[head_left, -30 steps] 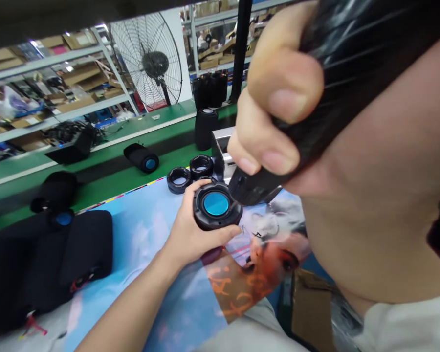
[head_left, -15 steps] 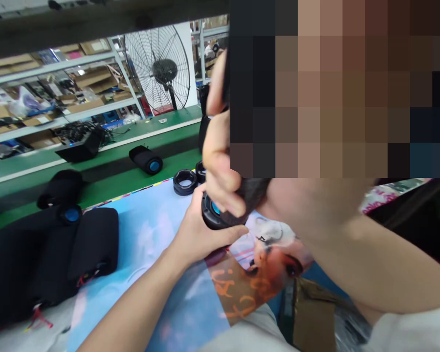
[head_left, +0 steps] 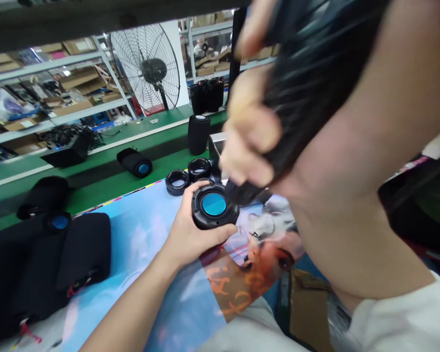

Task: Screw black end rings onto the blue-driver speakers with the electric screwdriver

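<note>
Plainly, the left hand (head_left: 187, 233) cups a round, blue-faced, black plastic-looking unit (head_left: 214, 204) over a pale-blue printed sheet (head_left: 143, 215), while the right hand (head_left: 252, 139) clasps a thick black cylindrical tool (head_left: 317, 73) slanting down leftward to the unit's right rim.

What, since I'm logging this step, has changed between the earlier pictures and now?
Half a second ago the right hand held the black tool over the blue disc, partly hiding it; now hand and tool are up and to the right, baring the disc. Nothing was visibly let go. The left hand still grips the black round part; the black rings stayed put.
</note>
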`<action>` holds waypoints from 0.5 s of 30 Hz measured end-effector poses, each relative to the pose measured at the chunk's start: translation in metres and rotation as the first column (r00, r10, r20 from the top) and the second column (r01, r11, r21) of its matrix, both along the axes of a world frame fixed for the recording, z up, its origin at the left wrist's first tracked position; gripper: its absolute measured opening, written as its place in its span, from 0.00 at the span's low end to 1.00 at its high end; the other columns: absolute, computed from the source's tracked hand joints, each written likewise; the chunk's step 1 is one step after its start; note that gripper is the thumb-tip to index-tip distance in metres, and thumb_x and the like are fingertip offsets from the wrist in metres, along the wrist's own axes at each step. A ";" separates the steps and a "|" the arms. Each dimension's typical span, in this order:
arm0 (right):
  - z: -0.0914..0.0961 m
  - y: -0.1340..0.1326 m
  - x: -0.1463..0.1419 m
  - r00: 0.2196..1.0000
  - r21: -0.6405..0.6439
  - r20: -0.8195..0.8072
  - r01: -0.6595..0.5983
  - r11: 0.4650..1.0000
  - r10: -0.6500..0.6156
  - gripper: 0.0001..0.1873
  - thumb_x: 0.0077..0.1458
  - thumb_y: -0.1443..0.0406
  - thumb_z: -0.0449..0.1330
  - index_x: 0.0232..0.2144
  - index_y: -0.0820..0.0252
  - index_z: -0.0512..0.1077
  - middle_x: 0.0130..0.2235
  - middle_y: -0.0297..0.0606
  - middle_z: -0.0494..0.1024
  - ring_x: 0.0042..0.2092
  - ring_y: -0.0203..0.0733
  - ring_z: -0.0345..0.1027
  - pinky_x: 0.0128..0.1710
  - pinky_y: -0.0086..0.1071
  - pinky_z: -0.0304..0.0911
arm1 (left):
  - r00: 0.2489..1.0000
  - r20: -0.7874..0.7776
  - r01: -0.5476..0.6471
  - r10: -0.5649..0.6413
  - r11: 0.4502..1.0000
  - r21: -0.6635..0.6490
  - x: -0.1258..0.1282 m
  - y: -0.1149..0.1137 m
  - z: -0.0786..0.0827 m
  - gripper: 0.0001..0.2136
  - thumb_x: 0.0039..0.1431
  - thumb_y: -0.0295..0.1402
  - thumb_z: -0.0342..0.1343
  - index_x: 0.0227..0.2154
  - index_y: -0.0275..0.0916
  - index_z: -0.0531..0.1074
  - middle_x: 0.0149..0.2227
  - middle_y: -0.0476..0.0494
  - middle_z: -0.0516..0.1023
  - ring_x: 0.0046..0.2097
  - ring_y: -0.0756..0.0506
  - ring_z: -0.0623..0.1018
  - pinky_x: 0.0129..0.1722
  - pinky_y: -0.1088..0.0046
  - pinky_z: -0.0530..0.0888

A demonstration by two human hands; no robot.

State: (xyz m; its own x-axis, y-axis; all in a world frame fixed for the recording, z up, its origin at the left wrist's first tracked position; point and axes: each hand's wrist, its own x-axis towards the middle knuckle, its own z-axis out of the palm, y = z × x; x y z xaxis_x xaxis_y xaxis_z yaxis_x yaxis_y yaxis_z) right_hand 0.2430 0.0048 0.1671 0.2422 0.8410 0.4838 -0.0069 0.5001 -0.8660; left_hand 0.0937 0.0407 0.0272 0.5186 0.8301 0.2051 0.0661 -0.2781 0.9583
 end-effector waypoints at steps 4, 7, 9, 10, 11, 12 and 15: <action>-0.036 0.025 0.043 0.950 0.163 -0.135 0.301 0.940 -0.281 0.27 0.46 0.43 0.75 0.30 0.52 0.67 0.19 0.27 0.65 0.19 0.35 0.60 0.14 0.34 0.55 | 0.999 0.018 0.031 -0.031 1.000 0.007 0.000 0.000 -0.005 0.39 0.45 0.43 0.79 0.58 0.44 0.64 0.50 0.42 0.85 0.51 0.36 0.86 0.54 0.56 0.82; -0.064 0.037 0.062 0.935 0.088 -0.148 0.337 0.937 -0.323 0.26 0.43 0.41 0.73 0.28 0.47 0.67 0.18 0.28 0.63 0.18 0.39 0.58 0.17 0.36 0.50 | 1.000 0.005 0.013 -0.014 0.999 0.048 -0.001 0.001 -0.006 0.38 0.47 0.43 0.78 0.58 0.44 0.65 0.52 0.41 0.84 0.53 0.36 0.86 0.55 0.56 0.81; -0.069 0.036 0.066 0.973 0.070 -0.101 0.214 0.974 -0.207 0.24 0.43 0.37 0.69 0.30 0.43 0.70 0.18 0.31 0.64 0.22 0.43 0.64 0.22 0.37 0.53 | 1.000 -0.001 -0.007 0.007 0.997 0.075 -0.001 0.002 -0.007 0.38 0.47 0.44 0.77 0.58 0.44 0.65 0.53 0.40 0.84 0.54 0.35 0.85 0.56 0.56 0.81; -0.068 0.034 0.066 0.990 0.053 -0.062 0.131 0.990 -0.128 0.24 0.43 0.35 0.68 0.31 0.42 0.73 0.19 0.32 0.66 0.26 0.46 0.68 0.24 0.38 0.55 | 1.000 -0.004 -0.015 0.015 0.996 0.085 -0.002 0.003 -0.007 0.39 0.47 0.45 0.77 0.58 0.44 0.66 0.54 0.40 0.83 0.54 0.35 0.85 0.56 0.56 0.81; -0.064 0.031 0.065 0.998 0.033 -0.027 0.054 0.998 -0.053 0.25 0.43 0.34 0.66 0.33 0.41 0.74 0.20 0.34 0.67 0.30 0.49 0.71 0.26 0.39 0.57 | 1.000 -0.005 -0.020 0.021 0.996 0.092 -0.002 0.003 -0.008 0.39 0.46 0.46 0.78 0.58 0.44 0.66 0.54 0.40 0.83 0.54 0.35 0.85 0.56 0.56 0.81; -0.058 0.028 0.064 1.000 0.020 -0.006 0.003 1.000 -0.002 0.27 0.43 0.33 0.65 0.35 0.40 0.76 0.20 0.35 0.69 0.32 0.51 0.73 0.26 0.39 0.58 | 1.000 -0.005 -0.025 0.026 0.995 0.098 -0.002 0.003 -0.008 0.39 0.46 0.46 0.78 0.59 0.44 0.66 0.54 0.40 0.83 0.54 0.35 0.85 0.56 0.56 0.81; -0.038 0.021 0.056 0.999 -0.023 0.020 -0.042 0.999 0.042 0.31 0.44 0.29 0.61 0.36 0.41 0.77 0.22 0.35 0.71 0.36 0.52 0.76 0.25 0.37 0.60 | 1.000 0.000 -0.030 0.030 0.993 0.112 -0.001 0.003 -0.008 0.39 0.46 0.46 0.78 0.58 0.44 0.66 0.54 0.40 0.83 0.54 0.35 0.85 0.56 0.56 0.81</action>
